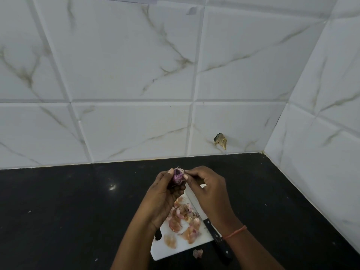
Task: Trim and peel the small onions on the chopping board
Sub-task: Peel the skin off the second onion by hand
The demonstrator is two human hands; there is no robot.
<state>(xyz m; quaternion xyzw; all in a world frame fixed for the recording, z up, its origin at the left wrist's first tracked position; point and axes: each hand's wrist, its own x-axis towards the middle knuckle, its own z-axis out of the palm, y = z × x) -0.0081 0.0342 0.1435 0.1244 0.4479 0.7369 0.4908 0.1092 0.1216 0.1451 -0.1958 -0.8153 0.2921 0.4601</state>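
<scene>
A stray peel [197, 253] lies on the black counter [68, 221] just off the near edge of a white board [175, 250]. On the board, pale pink skins [183, 221] are scattered, partly covered by the person's forearms. A knife [216, 233] with a black riveted handle rests along the board's right edge, its blade largely hidden under the right hand [210, 193]; no brand or writing is legible anywhere. An orange thread [234, 232] circles the right wrist. Above the board's far end, the left hand [165, 193] grips a small purple onion [178, 177] between thumb and fingers, while the right hand's fingertips pinch skin at its top. Beyond, a brown scrap [221, 140] clings to the marbled wall tiles [136, 75].
</scene>
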